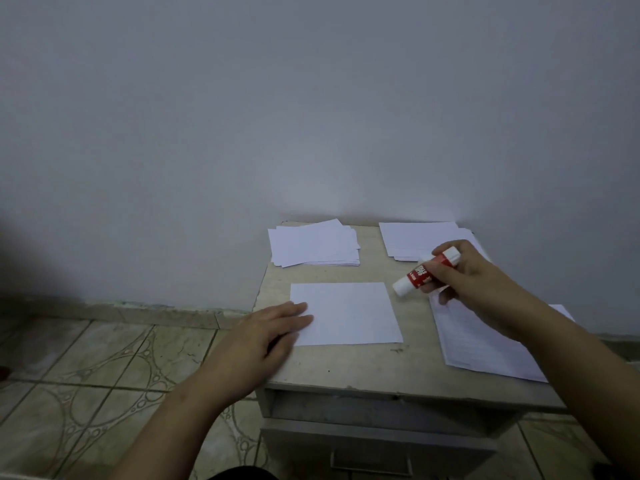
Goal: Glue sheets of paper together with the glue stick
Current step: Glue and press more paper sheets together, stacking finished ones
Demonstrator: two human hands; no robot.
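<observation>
Head view: I see the right hand point(460, 271) gripping the glue stick point(425, 271), capped, tilted above the bench point(363, 368). Left hand point(266, 332) flat, fingers straight on the single sheet's point(349, 313) left edge. Paper stacks point(313, 245) behind it.

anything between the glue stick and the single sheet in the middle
Nothing visible. The red and white glue stick, held in the right hand, hangs just right of the single white sheet; the left hand rests on its left edge only.
</observation>
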